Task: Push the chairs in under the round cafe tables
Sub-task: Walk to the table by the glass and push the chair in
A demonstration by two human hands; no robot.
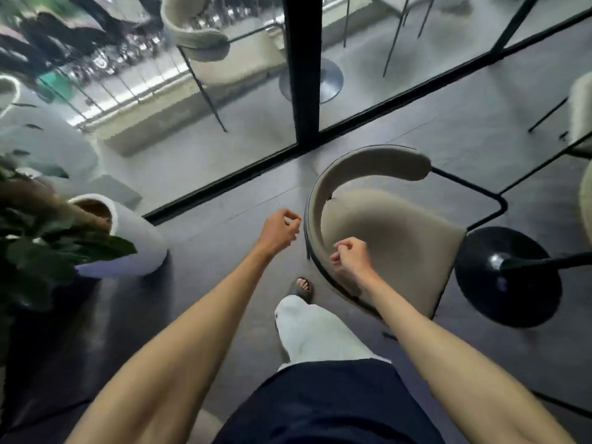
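A beige upholstered chair [394, 238] with a curved backrest and thin black metal legs stands just right of centre, its seat pointing right toward a round black table base [507, 277]. My right hand [350, 257] hovers over the near part of the backrest, fingers loosely curled, holding nothing. My left hand [278, 232] is in the air just left of the backrest, fingers also curled and empty. Neither hand clearly touches the chair. The tabletop itself is out of view.
A white planter [128, 238] with a leafy plant [41, 238] stands at the left. A black-framed glass wall [301, 91] runs across ahead, with another chair [195, 33] beyond it. More beige chairs [581, 113] sit at the right edge. My foot [301, 288] is near the chair.
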